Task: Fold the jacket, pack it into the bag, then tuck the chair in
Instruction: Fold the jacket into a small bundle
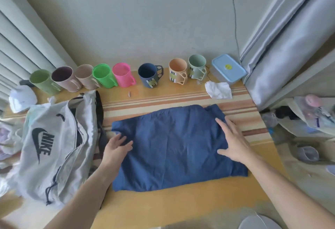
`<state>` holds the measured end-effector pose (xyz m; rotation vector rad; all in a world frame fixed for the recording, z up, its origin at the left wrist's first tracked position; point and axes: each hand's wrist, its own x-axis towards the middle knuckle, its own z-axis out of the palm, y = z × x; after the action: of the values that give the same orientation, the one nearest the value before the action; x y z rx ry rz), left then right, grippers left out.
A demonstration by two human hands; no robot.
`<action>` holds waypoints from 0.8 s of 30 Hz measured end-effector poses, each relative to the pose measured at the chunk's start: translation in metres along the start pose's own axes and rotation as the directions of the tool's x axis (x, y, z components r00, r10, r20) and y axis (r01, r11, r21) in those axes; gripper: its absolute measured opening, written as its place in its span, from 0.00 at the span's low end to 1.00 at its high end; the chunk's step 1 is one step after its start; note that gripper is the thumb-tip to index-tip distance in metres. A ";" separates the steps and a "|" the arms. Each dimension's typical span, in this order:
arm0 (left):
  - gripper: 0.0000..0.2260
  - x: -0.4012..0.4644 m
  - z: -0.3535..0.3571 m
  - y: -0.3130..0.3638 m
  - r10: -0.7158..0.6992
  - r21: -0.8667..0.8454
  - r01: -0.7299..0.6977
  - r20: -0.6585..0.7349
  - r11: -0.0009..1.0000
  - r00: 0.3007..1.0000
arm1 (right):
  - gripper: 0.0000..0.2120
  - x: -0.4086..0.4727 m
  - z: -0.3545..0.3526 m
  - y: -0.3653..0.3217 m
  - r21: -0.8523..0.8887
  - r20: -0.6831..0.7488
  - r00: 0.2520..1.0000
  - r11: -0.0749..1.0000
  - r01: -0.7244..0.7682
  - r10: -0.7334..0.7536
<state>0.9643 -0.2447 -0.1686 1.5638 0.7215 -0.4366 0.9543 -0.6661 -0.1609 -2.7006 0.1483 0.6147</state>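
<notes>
The blue jacket (pixel 172 149) lies folded into a flat rectangle in the middle of the table. My left hand (pixel 116 149) rests flat on its left edge with fingers spread. My right hand (pixel 232 140) presses flat on its right side, fingers apart, holding nothing. A grey Nike bag (pixel 56 147) lies to the left of the jacket with its zip opening gaping toward the jacket. A grey rounded shape (pixel 257 222) shows at the bottom edge, possibly the chair; I cannot tell.
A row of several coloured mugs (pixel 125 74) stands along the far edge of the wooden table (pixel 163 203). A blue-lidded box (pixel 228 69) and crumpled white paper (pixel 218 90) sit at the back right. Curtains hang on both sides. Clutter fills the floor at right.
</notes>
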 end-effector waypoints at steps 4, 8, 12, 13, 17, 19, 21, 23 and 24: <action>0.29 0.016 0.006 0.006 0.140 0.101 -0.132 -0.077 0.986 0.987 | 0.25 0.036 0.002 -0.014 -0.014 -0.362 0.932 1.000 0.022 -0.026; 0.31 0.019 0.006 0.003 0.310 0.322 -0.303 0.030 0.897 0.950 | 0.22 0.048 0.023 -0.063 -0.194 -0.454 0.809 0.928 0.319 -0.373; 0.35 0.011 0.009 -0.012 0.452 0.630 -0.292 -0.106 0.720 0.886 | 0.33 0.059 0.074 -0.093 -0.385 -0.135 0.956 0.903 0.190 -0.259; 0.38 0.009 0.009 -0.017 0.411 0.650 -0.223 -0.151 0.726 0.899 | 0.35 0.063 0.080 -0.094 -0.375 -0.112 0.988 0.925 0.054 -0.103; 0.44 -0.005 0.011 -0.027 0.176 0.623 0.005 -0.229 0.782 0.957 | 0.34 0.056 0.078 -0.119 -0.218 -0.284 0.959 0.974 -0.067 0.002; 0.42 -0.008 0.013 -0.027 0.117 0.620 0.039 -0.208 0.783 0.971 | 0.31 0.034 0.084 -0.139 -0.248 -0.327 0.915 0.955 0.160 -0.238; 0.38 -0.008 0.014 -0.019 0.017 0.572 0.105 -0.203 0.813 0.979 | 0.30 0.019 0.097 -0.149 -0.240 -0.223 0.912 0.926 0.291 -0.345; 0.33 -0.007 0.013 -0.008 -0.142 0.421 0.204 -0.175 0.884 0.974 | 0.30 0.020 0.110 -0.146 -0.217 -0.066 0.951 0.934 0.282 -0.303; 0.32 -0.006 0.012 -0.002 -0.224 0.312 0.256 -0.136 0.915 0.965 | 0.30 0.023 0.114 -0.143 -0.186 0.007 0.961 0.944 0.274 -0.277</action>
<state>0.9599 -0.2580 -0.1678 1.8241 0.9604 -0.6947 0.9553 -0.4918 -0.2201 -2.8321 -0.2929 0.5407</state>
